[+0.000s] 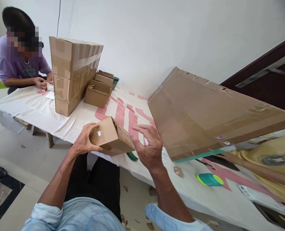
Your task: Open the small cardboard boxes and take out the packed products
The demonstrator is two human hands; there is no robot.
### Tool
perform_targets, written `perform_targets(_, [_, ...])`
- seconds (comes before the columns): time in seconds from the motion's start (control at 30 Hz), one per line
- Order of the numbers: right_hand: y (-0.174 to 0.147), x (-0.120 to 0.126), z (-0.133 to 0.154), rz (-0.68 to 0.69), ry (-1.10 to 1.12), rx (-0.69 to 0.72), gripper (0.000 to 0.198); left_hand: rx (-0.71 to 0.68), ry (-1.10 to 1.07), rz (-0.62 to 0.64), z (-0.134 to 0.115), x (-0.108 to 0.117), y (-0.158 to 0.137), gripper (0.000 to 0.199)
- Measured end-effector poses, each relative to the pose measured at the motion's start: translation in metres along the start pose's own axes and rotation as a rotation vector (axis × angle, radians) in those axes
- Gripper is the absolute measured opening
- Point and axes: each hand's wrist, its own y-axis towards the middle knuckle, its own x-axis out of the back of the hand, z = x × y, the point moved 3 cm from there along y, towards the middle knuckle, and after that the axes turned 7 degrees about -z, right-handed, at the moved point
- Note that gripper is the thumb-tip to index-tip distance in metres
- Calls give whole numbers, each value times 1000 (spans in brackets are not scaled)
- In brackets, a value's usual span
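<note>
A small brown cardboard box (111, 138) with a tiny white label is tilted above the table's near edge. My left hand (85, 140) grips it by its left end, the thumb underneath and the fingers over the top. Beside the box's right end, my right hand (150, 146) is open, fingers and thumb apart; whether the thumb touches the cardboard I cannot tell. Partly hidden beneath the box is a curved green object (132, 156), of a kind I cannot make out.
Taped cartons (71, 73) stand stacked at the back left, beside open-topped boxes (97, 93). A large cardboard sheet (205, 112) leans across the right side. Nearby lies a teal and yellow tape roll (209, 180). One person (24, 61) sits at the left; another's arm (258, 166) reaches in at right.
</note>
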Motion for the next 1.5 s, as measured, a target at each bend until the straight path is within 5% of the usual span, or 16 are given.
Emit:
perform_targets(0.1, [28, -12, 38, 237, 8, 287, 14, -40, 33, -6, -11, -8, 7, 107])
perform_targets(0.23, [42, -34, 49, 519, -117, 497, 9, -65, 56, -29, -18, -17, 11, 107])
perform_targets(0.47, [58, -54, 33, 723, -288, 648, 9, -60, 64, -34, -20, -25, 13, 108])
perform_targets(0.67, [65, -62, 34, 849, -244, 635, 19, -45, 80, -5, -25, -26, 16, 107])
perform_targets(0.9, [65, -61, 36, 919, -236, 615, 26, -1, 104, 9, -33, -24, 16, 104])
perform_targets(1.5, [55, -61, 27, 821, -155, 695, 19, -1, 104, 3, -35, -26, 19, 106])
